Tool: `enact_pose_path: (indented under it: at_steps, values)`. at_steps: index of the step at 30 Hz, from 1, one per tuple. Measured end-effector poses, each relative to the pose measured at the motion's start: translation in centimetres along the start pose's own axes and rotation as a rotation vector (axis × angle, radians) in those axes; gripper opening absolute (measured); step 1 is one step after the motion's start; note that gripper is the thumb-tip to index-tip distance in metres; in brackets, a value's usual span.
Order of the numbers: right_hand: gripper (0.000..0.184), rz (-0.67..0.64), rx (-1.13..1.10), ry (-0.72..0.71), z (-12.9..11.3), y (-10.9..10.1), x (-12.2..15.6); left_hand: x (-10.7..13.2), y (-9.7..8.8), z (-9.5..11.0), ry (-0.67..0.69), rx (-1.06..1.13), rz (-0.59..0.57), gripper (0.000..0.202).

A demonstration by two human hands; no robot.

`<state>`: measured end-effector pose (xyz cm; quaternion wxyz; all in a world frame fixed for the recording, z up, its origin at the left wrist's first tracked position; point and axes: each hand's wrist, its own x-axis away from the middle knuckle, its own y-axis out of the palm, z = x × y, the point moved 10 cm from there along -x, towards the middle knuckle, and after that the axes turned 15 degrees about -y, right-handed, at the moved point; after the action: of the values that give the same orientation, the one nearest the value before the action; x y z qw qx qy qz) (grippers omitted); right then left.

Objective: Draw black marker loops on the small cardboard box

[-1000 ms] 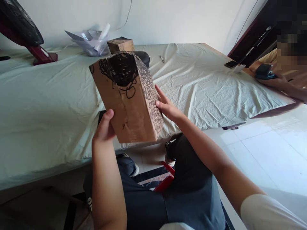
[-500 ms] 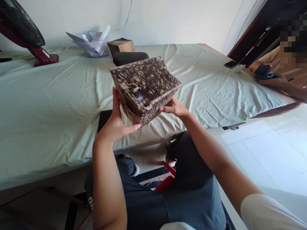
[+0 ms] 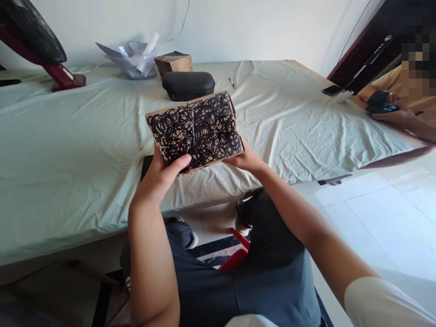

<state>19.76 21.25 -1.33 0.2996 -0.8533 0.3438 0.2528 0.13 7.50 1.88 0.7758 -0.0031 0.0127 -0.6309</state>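
Observation:
A cardboard box (image 3: 211, 122) covered in black scribbled loops is held up over the near edge of the cloth-covered table (image 3: 85, 159), its scribbled face tilted toward me. My left hand (image 3: 161, 175) grips the lower left corner, with the thumb lying on the scribbled face. At the lower right, my right hand (image 3: 245, 156) supports the box from below and the side; most of its fingers are hidden behind it. Just beyond the box lies a black zip case (image 3: 188, 85). Part of a dark flat thing (image 3: 146, 165) shows beside my left hand.
Toward the wall stand a second cardboard box (image 3: 175, 63), a clear plastic bowl (image 3: 136, 66) with papers and a dark red fan (image 3: 64, 77). A pen (image 3: 232, 82) lies beyond the case. At the right, a person's hands (image 3: 388, 109) hold a dark device near a phone (image 3: 332, 90).
The box has been turned and lowered slightly to the left, so a scribbled face now points at me. My left thumb has moved onto that face. The black case is more exposed.

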Motion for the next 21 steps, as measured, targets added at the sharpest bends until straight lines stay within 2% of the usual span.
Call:
enact_pose_path:
  at_steps: [3,6,12,17,21]
  values:
    - [0.125,0.056,0.093,-0.086,-1.1,-0.5,0.2,0.1,0.0,-0.3,-0.084,0.013,0.037,0.078]
    - [0.123,0.057,0.118,-0.069,-0.9,-0.4,0.5,0.3,0.0,-0.2,-0.125,0.062,0.024,0.08]
    - [0.121,0.065,0.094,-0.098,-0.8,-0.5,0.5,-0.1,-1.0,-0.7,-0.125,-0.028,0.073,0.068]
    - [0.115,0.026,0.102,-0.064,-0.9,-0.2,0.5,-0.1,-0.8,-0.9,-0.158,-0.02,0.016,0.07]
    - [0.119,0.028,0.107,-0.052,-0.9,0.1,0.4,-0.2,-1.6,-1.4,-0.169,-0.053,0.081,0.068]
